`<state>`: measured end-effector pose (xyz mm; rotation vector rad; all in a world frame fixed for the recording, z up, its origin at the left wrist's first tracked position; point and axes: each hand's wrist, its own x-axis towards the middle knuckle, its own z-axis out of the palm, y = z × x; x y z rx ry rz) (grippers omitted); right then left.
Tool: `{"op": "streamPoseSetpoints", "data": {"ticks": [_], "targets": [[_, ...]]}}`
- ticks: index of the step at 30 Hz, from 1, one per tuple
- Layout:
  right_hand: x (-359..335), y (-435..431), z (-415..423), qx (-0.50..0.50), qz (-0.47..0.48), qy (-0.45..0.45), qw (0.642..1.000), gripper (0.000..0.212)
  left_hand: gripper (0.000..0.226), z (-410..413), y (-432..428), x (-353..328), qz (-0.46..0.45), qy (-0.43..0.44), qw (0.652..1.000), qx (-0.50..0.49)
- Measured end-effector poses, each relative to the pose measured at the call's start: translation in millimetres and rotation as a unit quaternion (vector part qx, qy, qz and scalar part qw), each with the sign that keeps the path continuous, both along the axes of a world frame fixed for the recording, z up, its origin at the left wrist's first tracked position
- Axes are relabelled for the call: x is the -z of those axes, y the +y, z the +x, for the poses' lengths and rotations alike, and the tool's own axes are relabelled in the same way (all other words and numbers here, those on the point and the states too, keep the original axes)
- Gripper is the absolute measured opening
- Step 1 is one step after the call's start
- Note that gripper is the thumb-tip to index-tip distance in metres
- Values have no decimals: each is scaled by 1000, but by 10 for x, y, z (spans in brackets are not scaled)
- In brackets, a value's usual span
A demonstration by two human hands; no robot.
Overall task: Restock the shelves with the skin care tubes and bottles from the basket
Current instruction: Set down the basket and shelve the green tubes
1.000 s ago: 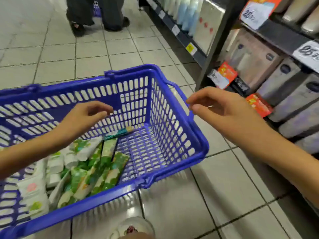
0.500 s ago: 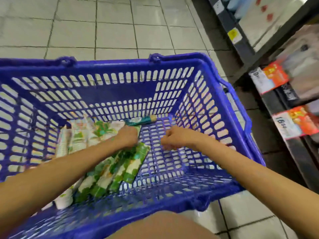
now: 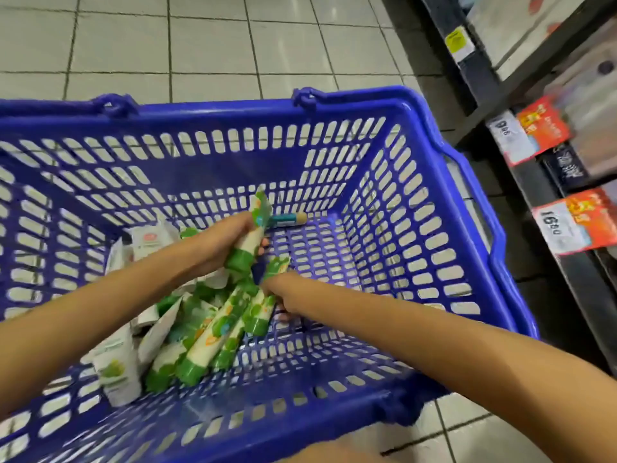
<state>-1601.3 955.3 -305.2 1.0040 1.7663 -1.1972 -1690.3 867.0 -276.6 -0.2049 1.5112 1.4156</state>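
Note:
A blue plastic basket point(image 3: 417, 208) stands on the tiled floor with both my arms reaching into it. My left hand point(image 3: 213, 245) grips a green-and-white tube point(image 3: 252, 233), lifted off the pile with its crimped end up. My right hand point(image 3: 283, 297) curls its fingers round another green-and-white tube point(image 3: 262, 312) that lies on the basket floor. Several more green-and-white tubes point(image 3: 200, 342) and white tubes point(image 3: 115, 372) lie heaped at the left. A small teal tube point(image 3: 287, 219) lies alone near the far wall.
Dark store shelves point(image 3: 521, 81) run along the right, with pale boxed products and red-and-white price tags point(image 3: 574, 222) on their edges. White tiled floor point(image 3: 200, 45) stretches beyond the basket. My knee shows at the bottom edge.
My left hand has closed on a tube and raised it from the pile. My right hand has moved left and down onto another tube. The view has dipped closer to the basket.

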Motion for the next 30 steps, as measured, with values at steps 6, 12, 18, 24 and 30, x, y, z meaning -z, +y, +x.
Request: {"op": "streamPoseSetpoints", "data": {"ticks": [6,12,18,24,30], "targets": [[-171,591,-46,39,-14,-14,999,11,23,64,157,-361,41,95,994,35],[-204,506,139,-103,-1,-19,995,17,21,119,42,-456,26,136,984,111],[9,315,474,-109,22,-35,993,34,23,182,-195,-352,22,55,998,28],[275,48,426,24,116,41,992,72,18,176,-138,-436,68,39,997,-4],[334,130,332,129,6,33,991,37,22,335,-125,-448,84,45,996,3]]}}
